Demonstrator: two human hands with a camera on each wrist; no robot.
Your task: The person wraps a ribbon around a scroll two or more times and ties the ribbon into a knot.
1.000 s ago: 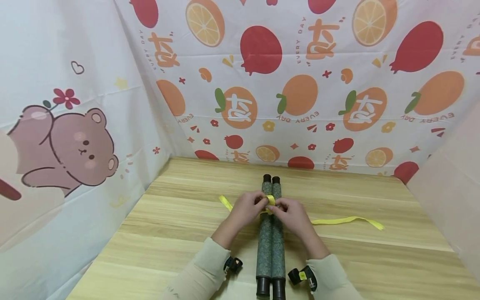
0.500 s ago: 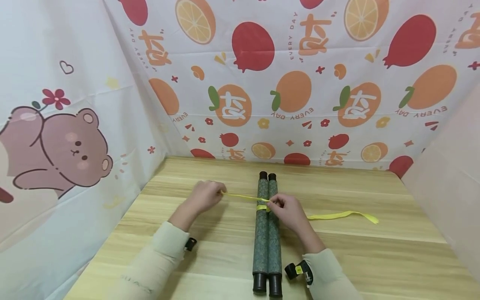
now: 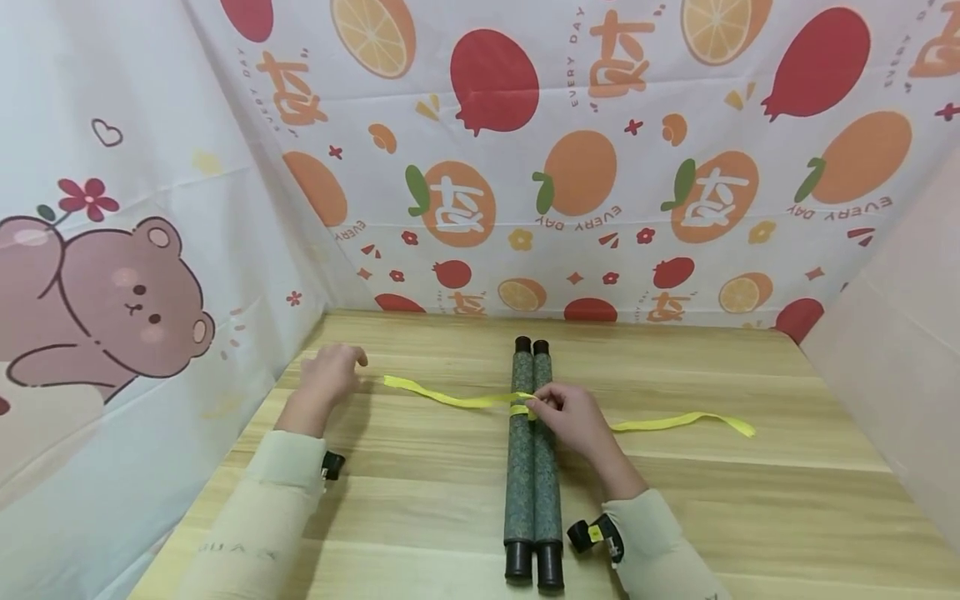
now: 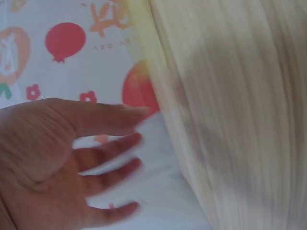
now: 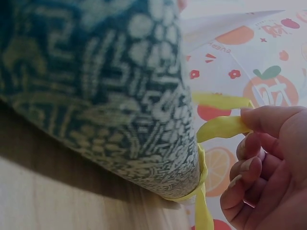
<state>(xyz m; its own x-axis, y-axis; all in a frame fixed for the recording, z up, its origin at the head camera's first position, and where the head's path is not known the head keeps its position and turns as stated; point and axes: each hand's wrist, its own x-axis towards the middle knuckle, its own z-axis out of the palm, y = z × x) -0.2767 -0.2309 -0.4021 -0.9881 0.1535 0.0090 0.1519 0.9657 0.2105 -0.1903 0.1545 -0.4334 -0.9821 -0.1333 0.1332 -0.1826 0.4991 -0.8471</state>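
A scroll (image 3: 521,483), rolled from both ends into two green patterned rolls with dark knobs, lies lengthwise on the table. Yellow ribbon (image 3: 442,400) wraps around it above the middle, with one tail stretching left and another lying to the right. My right hand (image 3: 576,421) pinches a loop of the ribbon between thumb and index finger, over the scroll. The right wrist view shows this ribbon loop (image 5: 220,128) beside the patterned roll (image 5: 120,96). Left of the ribbon's free end, my left hand (image 3: 330,375) is in the air, fingers apart and holding nothing.
The wood-grain table (image 3: 420,517) ends at a fruit-printed cloth (image 3: 510,208) behind. A bear-printed cloth (image 3: 135,292) hangs at the left, and a pale cloth (image 3: 900,350) at the right.
My left hand drew the left ribbon tail out from the scroll, then let it go and moved farther left. My right hand keeps its pinch near the wrap. The head view has shifted slightly.
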